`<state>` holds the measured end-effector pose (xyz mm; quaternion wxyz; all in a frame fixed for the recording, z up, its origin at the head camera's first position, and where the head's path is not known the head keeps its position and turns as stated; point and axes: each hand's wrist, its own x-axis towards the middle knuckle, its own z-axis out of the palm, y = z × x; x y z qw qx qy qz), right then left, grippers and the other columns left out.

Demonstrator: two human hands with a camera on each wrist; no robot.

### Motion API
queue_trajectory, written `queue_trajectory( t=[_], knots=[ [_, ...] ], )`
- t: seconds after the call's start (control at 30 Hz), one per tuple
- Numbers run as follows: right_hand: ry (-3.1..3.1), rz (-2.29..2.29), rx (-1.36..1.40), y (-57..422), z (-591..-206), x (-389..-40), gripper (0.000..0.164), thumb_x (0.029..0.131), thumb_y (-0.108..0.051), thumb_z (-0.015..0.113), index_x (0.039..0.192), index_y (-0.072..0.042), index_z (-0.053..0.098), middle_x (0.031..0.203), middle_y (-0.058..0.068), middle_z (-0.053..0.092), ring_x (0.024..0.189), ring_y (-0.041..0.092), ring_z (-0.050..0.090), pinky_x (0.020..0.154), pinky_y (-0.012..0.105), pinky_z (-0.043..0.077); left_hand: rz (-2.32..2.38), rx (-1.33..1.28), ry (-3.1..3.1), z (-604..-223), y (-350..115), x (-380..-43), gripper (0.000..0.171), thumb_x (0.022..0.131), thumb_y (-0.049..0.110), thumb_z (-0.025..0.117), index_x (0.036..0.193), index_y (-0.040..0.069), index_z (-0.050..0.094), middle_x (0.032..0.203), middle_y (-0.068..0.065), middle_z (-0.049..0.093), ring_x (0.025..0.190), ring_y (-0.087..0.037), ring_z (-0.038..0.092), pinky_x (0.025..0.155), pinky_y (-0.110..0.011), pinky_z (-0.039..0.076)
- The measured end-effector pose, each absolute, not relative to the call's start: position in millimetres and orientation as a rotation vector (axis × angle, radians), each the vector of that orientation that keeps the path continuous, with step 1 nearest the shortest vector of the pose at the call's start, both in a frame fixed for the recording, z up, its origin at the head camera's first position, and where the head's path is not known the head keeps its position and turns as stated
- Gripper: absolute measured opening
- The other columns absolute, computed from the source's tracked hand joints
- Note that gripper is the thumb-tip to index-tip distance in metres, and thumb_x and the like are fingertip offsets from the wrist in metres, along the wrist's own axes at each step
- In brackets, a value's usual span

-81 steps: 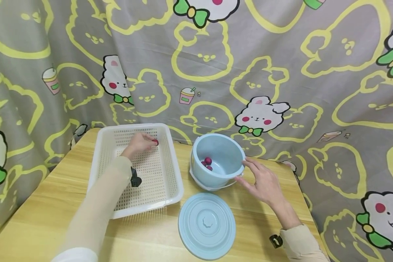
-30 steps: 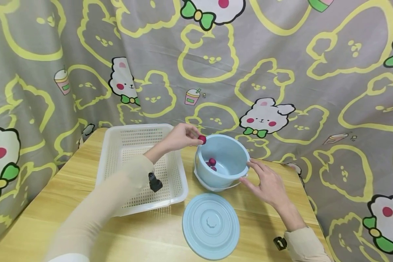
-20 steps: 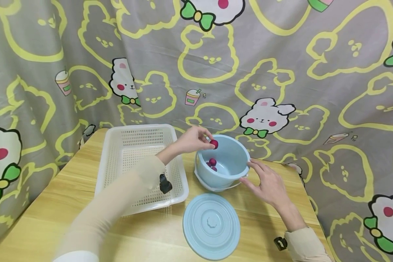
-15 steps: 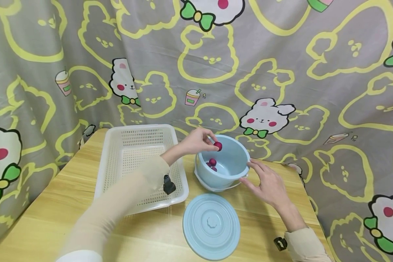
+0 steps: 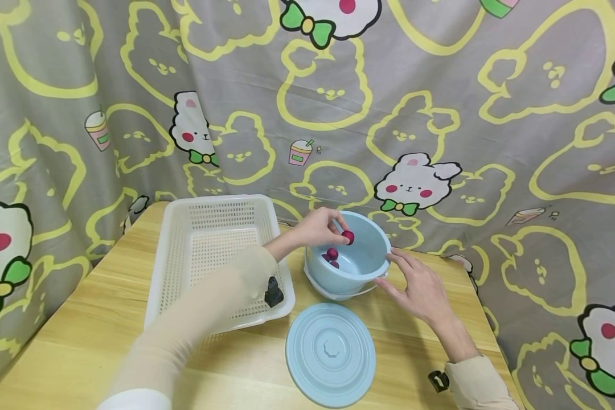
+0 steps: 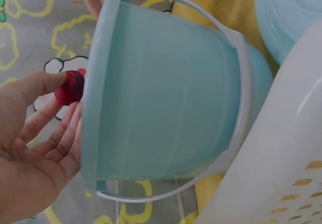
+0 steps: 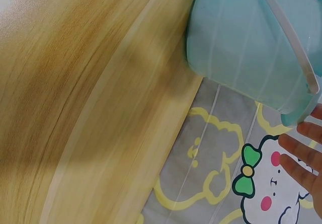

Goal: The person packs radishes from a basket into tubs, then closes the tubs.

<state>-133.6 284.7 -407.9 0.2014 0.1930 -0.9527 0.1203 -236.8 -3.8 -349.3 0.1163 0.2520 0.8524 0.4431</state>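
Note:
My left hand (image 5: pixel 318 229) pinches a dark red plum (image 5: pixel 348 237) between thumb and fingers, inside the mouth of a light blue bucket (image 5: pixel 333 281). In the left wrist view the plum (image 6: pixel 69 89) shows right at the bucket's rim. Three more plums (image 5: pixel 332 254) lie together at the left of the bucket's floor. My right hand (image 5: pixel 420 287) touches the bucket's right rim with spread, fairly straight fingers. The right wrist view catches only its fingers (image 7: pixel 302 148) beside the rim. The bucket's pale handle (image 6: pixel 245 93) hangs down its side.
A white perforated basket (image 5: pixel 159 267) stands left of the bucket, with my left forearm across it. The round blue lid (image 5: pixel 330 364) lies flat on the wooden table (image 5: pixel 225 376) in front of the bucket. A patterned curtain (image 5: pixel 333 85) hangs behind.
My left hand has carried the plum from the basket rightward over the bucket's left rim, then a little lower into its mouth. My right hand stays at the rim.

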Motion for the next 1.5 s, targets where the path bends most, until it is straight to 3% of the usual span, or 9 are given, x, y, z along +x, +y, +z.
queue_trajectory(
  t=[0.43,0.87,1.2,1.5],
  knots=[
    [-2.644,0.339,0.561,283.8,-408.9,-133.8,0.064,0.087,-0.05,0.083,0.137,-0.013,0.068,0.143,0.014,0.068,0.12,0.041,0.071,0.087,0.061,0.063,1.198,0.786,2.535,-363.0,6.2,-239.6,0.021,0.09,0.019,0.084,0.106,0.009,0.075,0.094,-0.009,0.081,0.077,-0.008,0.07,0.068,-0.015,0.05],
    [-2.632,0.341,0.571,284.4,-407.5,-134.8,0.064,0.087,-0.048,0.083,0.137,-0.012,0.068,0.143,0.016,0.068,0.121,0.042,0.07,0.088,0.061,0.062,1.209,0.827,2.541,-357.5,3.0,-229.9,0.021,0.095,0.021,0.08,0.11,0.007,0.076,0.097,-0.009,0.081,0.086,-0.015,0.076,0.079,-0.021,0.058],
    [-2.645,0.31,0.579,287.3,-407.8,-134.1,0.064,0.087,-0.048,0.083,0.138,-0.012,0.067,0.143,0.017,0.067,0.12,0.043,0.07,0.084,0.061,0.062,1.272,1.005,2.552,-345.5,-9.6,-198.4,0.015,0.098,0.019,0.076,0.107,0.007,0.076,0.098,-0.006,0.081,0.089,-0.013,0.076,0.083,-0.018,0.061],
    [-2.631,0.271,0.648,287.1,-406.4,-129.2,0.069,0.088,-0.046,0.082,0.144,-0.011,0.062,0.147,0.015,0.063,0.119,0.041,0.07,0.077,0.056,0.063,1.242,1.064,2.633,-339.9,-24.1,-154.3,0.015,0.098,0.021,0.075,0.107,0.009,0.076,0.093,0.0,0.077,0.084,-0.006,0.068,0.077,-0.015,0.057]
  ],
)
